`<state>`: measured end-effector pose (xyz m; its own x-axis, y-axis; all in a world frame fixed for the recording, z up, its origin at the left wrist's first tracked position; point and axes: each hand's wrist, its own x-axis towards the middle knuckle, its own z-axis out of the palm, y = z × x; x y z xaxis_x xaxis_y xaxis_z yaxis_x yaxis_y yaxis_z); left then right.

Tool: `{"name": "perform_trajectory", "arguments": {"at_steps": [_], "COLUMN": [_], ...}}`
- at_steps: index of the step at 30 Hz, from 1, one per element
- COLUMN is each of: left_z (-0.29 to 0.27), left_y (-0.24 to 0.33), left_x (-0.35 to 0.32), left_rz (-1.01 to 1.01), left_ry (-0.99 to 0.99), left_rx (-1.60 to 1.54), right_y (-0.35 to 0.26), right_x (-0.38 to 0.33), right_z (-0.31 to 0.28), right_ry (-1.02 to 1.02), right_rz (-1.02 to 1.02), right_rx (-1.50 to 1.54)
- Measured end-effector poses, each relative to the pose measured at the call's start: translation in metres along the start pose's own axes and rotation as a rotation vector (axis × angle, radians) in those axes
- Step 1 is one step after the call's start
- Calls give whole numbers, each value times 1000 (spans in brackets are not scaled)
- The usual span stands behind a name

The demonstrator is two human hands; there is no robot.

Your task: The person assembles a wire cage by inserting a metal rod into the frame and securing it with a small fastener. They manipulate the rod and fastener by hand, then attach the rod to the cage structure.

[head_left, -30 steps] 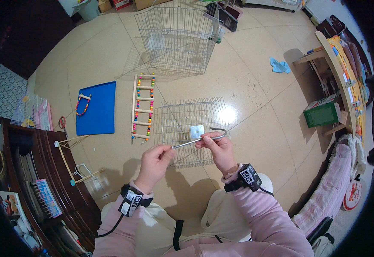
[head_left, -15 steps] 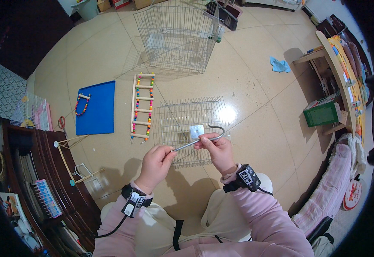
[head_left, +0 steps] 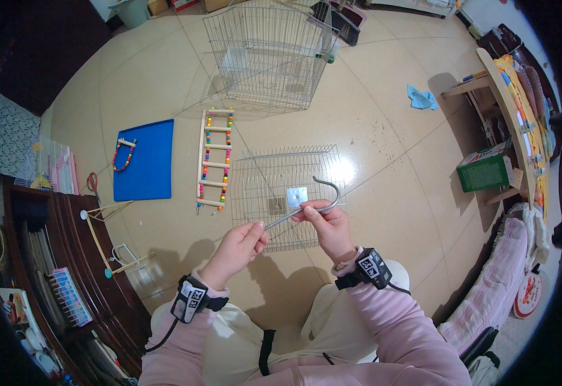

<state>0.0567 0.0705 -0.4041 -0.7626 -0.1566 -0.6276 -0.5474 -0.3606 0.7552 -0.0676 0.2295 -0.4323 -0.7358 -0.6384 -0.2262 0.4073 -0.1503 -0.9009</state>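
A grey metal hook (head_left: 337,193) with a long straight shank is held between my two hands. My left hand (head_left: 234,252) pinches the lower end of the shank, and its fingertips cover that tip. My right hand (head_left: 330,229) grips the rod just below the curve, so the bend stands out past my fingers toward the far side. Under the hook, a flat wire panel (head_left: 261,174) with a small silver plate (head_left: 297,197) lies on the floor.
Beyond the panel stands a wire cage (head_left: 265,64). To the left lie a bead-trimmed wooden ladder (head_left: 215,165) and a blue tray (head_left: 144,183) holding a beaded swing (head_left: 124,156). A wooden stand (head_left: 101,248) is nearer. Rightward are a blue cloth (head_left: 421,98) and a green box (head_left: 485,174).
The hook has turned about its shank, its curved tip now rising farther toward the far side. My left hand has rolled and shifted slightly; my right hand stays nearly in place.
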Motion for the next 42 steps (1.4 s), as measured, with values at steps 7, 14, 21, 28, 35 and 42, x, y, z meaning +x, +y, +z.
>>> {"name": "perform_trajectory", "arguments": {"at_steps": [7, 14, 21, 28, 35, 42], "left_z": [2, 5, 6, 4, -3, -5], "left_y": [-2, -5, -3, 2, 5, 0], "left_x": [0, 0, 0, -4, -4, -3], "left_rz": [-65, 53, 349, 578, 743, 562], "left_ry": [-30, -4, 150, 277, 285, 165], "left_rx": [-191, -97, 271, 747, 1080, 837], "right_y": [0, 1, 1, -1, -1, 2], "right_x": [1, 0, 4, 4, 5, 4], "right_z": [2, 3, -2, -1, 0, -1], "right_ry": [16, 49, 61, 57, 27, -8], "right_rz": [23, 78, 58, 159, 223, 157], "right_rx": [-86, -60, 22, 3, -16, 68]}}
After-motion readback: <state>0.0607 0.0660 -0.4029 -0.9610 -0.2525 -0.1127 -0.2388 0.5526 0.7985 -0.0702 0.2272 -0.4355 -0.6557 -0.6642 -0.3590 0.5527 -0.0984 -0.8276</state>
